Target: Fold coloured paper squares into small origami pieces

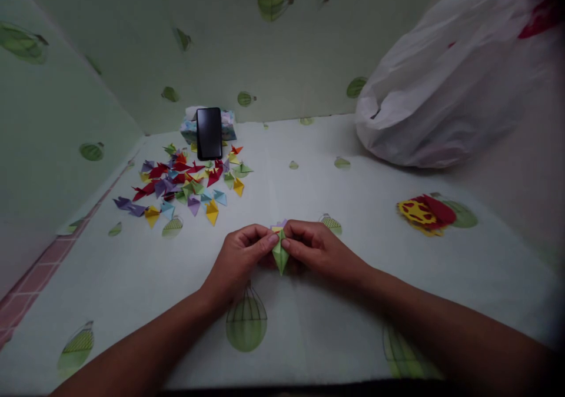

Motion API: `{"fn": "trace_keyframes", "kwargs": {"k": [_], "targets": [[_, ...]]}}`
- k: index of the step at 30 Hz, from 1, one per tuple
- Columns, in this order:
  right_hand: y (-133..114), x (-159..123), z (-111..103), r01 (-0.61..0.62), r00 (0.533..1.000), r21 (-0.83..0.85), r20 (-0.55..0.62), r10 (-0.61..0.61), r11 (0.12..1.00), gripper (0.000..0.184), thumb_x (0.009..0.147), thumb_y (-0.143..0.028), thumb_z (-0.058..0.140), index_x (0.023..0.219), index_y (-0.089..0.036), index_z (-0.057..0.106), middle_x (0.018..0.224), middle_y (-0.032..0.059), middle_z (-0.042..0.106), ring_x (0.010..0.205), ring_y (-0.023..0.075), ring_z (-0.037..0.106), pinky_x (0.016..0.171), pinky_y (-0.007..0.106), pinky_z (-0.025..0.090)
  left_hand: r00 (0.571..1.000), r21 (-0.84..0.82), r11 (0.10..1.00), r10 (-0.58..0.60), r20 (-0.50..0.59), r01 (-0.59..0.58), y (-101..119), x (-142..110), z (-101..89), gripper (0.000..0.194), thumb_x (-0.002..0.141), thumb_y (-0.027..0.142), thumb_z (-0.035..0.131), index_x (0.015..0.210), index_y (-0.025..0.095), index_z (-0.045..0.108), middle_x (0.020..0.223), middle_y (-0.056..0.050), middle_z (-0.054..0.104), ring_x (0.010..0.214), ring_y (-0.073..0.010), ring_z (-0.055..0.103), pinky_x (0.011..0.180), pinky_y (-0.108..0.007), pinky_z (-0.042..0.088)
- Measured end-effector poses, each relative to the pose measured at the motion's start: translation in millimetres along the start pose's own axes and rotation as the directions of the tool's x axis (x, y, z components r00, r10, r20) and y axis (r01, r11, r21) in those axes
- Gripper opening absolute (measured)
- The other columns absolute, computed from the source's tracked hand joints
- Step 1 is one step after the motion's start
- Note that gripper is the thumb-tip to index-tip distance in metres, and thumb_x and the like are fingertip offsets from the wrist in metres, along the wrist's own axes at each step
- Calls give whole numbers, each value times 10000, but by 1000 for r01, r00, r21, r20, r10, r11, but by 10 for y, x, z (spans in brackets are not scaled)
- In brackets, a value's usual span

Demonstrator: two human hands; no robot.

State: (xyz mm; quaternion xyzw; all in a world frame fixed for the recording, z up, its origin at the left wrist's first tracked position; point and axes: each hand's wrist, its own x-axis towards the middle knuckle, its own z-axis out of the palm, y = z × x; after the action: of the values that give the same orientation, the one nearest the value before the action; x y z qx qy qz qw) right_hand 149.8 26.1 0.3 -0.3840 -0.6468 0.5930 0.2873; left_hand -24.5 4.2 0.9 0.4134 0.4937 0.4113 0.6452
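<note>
A small green folded paper (281, 257), shaped like a narrow kite with its point toward me, is pinched between both hands just above the table. My left hand (247, 250) is closed, thumb and fingers gripping the paper's left edge. From the other side my right hand (311, 242) is closed on its right edge. Behind the fingertips, bits of yellow and purple paper (282, 224) show on the table, and something reddish lies partly hidden beneath the hands.
Many-coloured folded paper birds (189, 188) are scattered at the back left. A black phone (209, 133) leans on a tissue box (228, 125). To the right are red and yellow paper cut-outs (426, 213). A large white plastic bag (424, 96) stands at the back right.
</note>
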Motion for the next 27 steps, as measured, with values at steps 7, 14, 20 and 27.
{"fn": "trace_keyframes", "kwargs": {"k": [7,14,20,27], "targets": [[3,-7,23,-12,1000,18,-15,12,1000,232,867,-327,534,688,-194,470,606,-17,506,549,115,459,506,244,337,1000,19,1000,19,-1,-19,-25,-5,6,226,794,351,726,725,149,652,623,28,612,552,-82,542,550,-192,442],[4,-6,59,-49,999,81,-4,50,996,224,867,-338,534,709,-185,491,607,-18,515,536,110,471,509,248,356,998,89,994,60,-10,-58,8,-36,33,240,824,357,690,725,149,627,592,32,602,543,-80,515,548,-192,408],[7,-19,71,-67,998,130,-7,68,989,225,862,-340,553,713,-178,507,592,-26,522,520,103,492,512,246,383,996,95,991,90,-5,-89,25,-43,45,257,799,363,705,698,153,599,601,33,592,551,-87,515,535,-194,411],[8,-12,25,-100,994,230,69,86,968,269,858,-390,604,724,-179,504,590,-32,556,506,97,539,507,235,412,997,153,985,79,-8,-77,65,-32,36,249,797,357,690,695,150,596,587,31,590,534,-90,526,540,-205,434]]}}
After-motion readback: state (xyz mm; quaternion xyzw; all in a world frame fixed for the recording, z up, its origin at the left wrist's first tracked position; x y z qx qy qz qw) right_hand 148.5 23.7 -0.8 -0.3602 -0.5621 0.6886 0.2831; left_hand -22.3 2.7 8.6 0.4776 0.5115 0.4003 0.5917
